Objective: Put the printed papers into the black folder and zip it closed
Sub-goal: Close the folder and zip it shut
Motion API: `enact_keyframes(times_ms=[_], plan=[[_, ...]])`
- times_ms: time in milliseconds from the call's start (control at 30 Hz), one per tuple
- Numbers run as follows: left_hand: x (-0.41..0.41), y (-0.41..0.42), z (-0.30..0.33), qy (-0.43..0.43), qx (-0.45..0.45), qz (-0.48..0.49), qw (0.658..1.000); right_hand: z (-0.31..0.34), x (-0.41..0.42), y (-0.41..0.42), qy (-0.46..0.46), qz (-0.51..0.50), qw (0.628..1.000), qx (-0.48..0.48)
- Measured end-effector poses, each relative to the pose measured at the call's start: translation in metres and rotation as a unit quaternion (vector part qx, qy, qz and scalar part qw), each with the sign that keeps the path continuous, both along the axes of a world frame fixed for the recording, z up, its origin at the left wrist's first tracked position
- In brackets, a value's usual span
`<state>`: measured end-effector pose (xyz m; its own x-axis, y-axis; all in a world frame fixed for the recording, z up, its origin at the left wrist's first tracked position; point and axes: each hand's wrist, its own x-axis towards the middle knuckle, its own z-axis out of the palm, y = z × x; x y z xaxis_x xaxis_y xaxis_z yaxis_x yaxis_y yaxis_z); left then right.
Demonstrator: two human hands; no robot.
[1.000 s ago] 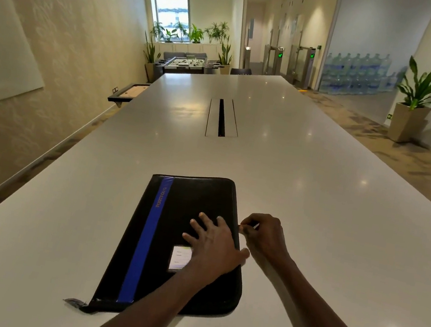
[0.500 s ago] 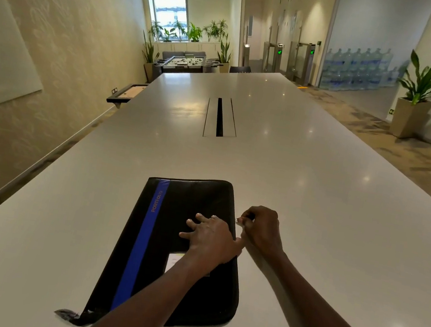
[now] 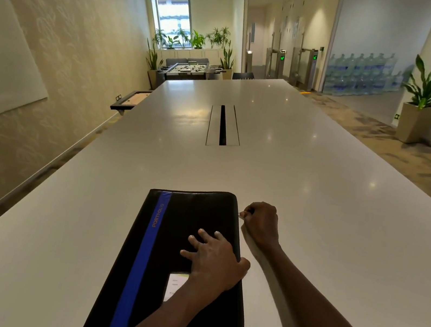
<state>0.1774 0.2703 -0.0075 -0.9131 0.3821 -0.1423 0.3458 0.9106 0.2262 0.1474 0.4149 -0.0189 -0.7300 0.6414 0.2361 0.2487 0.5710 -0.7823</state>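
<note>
A black folder (image 3: 183, 243) with a blue stripe and a white label lies flat and closed on the white table (image 3: 315, 208), close to me. My left hand (image 3: 213, 260) presses flat on its cover near the right edge, fingers spread. My right hand (image 3: 260, 222) is beside the folder's right edge near the far corner, fingers curled, pinching the small metal zipper pull (image 3: 241, 215). No printed papers are in sight.
A cable slot (image 3: 223, 126) runs along the middle of the long table. A wall with a whiteboard (image 3: 0, 64) is on the left. A potted plant (image 3: 419, 112) and stacked water bottles stand far right. A foosball table (image 3: 193, 69) sits beyond the far end.
My right hand has slid the zipper pull along the folder's right edge away from me, towards the far corner. My left hand has stayed pressing on the cover.
</note>
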Motion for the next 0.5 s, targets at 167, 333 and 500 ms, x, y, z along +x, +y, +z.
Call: enact_keyframes(times_ms=[167,333,500], plan=[[0.001,0.000,-0.004,0.006,-0.008,-0.004,1.000,0.002,-0.017,0.008,-0.004,-0.002,1.000,0.006],[0.000,0.000,-0.003,0.007,-0.012,-0.005,1.000,0.005,-0.031,0.012,-0.008,-0.006,1.000,-0.002],[-0.007,0.010,0.003,0.011,-0.012,0.007,1.000,0.002,-0.036,0.017,-0.016,0.006,1.000,-0.023]])
